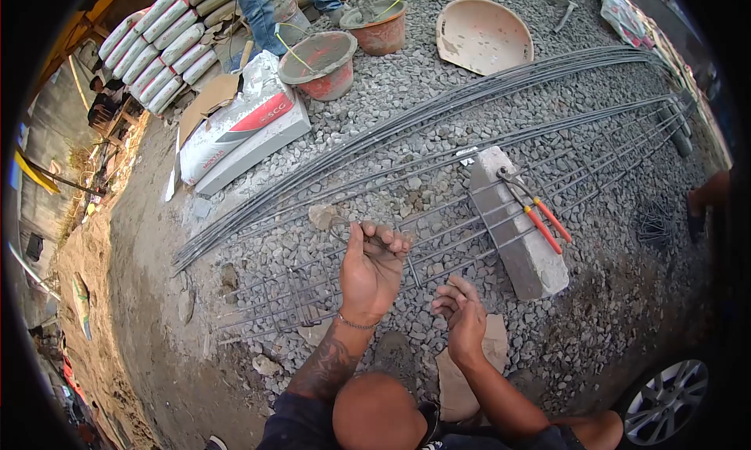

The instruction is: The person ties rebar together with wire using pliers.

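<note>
My left hand (pixel 374 272) is raised over the steel bars with thumb and fingers closed on a thin wire (pixel 336 225), which curves out to the left of the thumb. To its right, my right hand (pixel 460 313) hangs just below the bars, fingers curled in. Whether anything is between them I cannot make out. Beneath both hands runs a rebar frame (pixel 438 250) of long bars with stirrups (pixel 296 294) bunched at its left end. A concrete block (pixel 528 254) lies across the frame's middle. Resting on it are pincers (pixel 540 215) with orange-red handles.
Long loose rebar (pixel 375 133) curves across the gravel. Behind it stand buckets (pixel 321 71), a shallow basin (pixel 485 39), a cement bag (pixel 242 129) and stacked sacks (pixel 160 51). A hammer (pixel 565 16) lies far right; a wire coil (pixel 657 222) and car wheel (pixel 669 403) are nearer.
</note>
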Available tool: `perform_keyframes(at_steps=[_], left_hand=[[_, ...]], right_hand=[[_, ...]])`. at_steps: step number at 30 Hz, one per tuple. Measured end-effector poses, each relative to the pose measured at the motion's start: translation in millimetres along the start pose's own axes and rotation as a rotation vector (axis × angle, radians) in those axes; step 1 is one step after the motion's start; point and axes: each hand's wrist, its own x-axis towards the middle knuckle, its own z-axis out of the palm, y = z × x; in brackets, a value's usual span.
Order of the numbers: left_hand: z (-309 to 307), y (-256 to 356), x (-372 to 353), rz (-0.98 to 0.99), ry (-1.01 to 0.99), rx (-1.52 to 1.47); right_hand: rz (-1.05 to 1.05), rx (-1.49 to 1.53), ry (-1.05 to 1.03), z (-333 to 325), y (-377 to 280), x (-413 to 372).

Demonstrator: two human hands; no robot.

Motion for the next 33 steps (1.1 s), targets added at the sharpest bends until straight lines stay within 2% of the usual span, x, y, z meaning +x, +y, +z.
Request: perform_keyframes(at_steps=[1, 5, 7, 8, 9, 11, 12, 14, 15, 17, 19, 21, 22, 24, 26, 30, 33], left_hand=[[0, -5, 1, -0.006, -0.002, 0.001], [-9, -22, -8, -0.11, 0.035, -0.053], [-10, -30, -12, -0.113, 0.096, -0.03], [-12, -32, -12, -0.103, 0.11, -0.007], [-14, -32, -12, -0.1, 0.108, -0.008], [-20, -32, -15, -0.096, 0.097, 0.22], [-27, -34, -19, -0.101, 0.095, 0.218], [-39, -37, -27, 0.035, -0.144, 0.377], [-41, -40, -29, 0.026, -0.147, 0.379], [-41, -45, -33, 0.144, -0.175, 0.327], [-49, -41, -35, 0.116, -0.177, 0.321], [-48, -35, -33, 0.102, -0.188, 0.319], [-43, -32, -34, 0.07, -0.126, 0.377], [-43, -28, -33, 0.05, -0.06, 0.437], [-49, -30, -31, -0.085, -0.128, 0.343], [-43, -39, -36, -0.141, -0.116, 0.318], [-39, -38, -38, -0.243, -0.101, 0.186]], right_hand=[[0.093, 0.059, -0.096, 3, 7, -9], [0.035, 0.287, -0.032, 37, -14, 0], [-0.205, 0.108, -0.052, 35, -21, 15], [-0.254, -0.012, -0.108, 27, -23, 18], [-0.257, -0.012, -0.111, 24, -25, 19], [-0.273, -0.138, -0.015, 19, -36, 16], [-0.274, -0.127, 0.046, 19, -44, 15], [-0.246, -0.101, 0.07, 11, -48, 13], [-0.215, -0.074, 0.091, 7, -48, 11], [-0.166, 0.014, 0.121, 8, -48, 6], [0.011, 0.186, 0.179, 13, -54, 3], [0.025, 0.218, 0.199, 14, -57, 5], [0.041, 0.252, 0.215, 15, -58, 6], [0.009, 0.26, 0.189, 12, -58, 9], [-0.073, 0.212, 0.175, 6, -54, 12], [-0.136, 0.166, 0.234, 6, -56, 16], [-0.154, 0.216, 0.22, 6, -56, 18]])
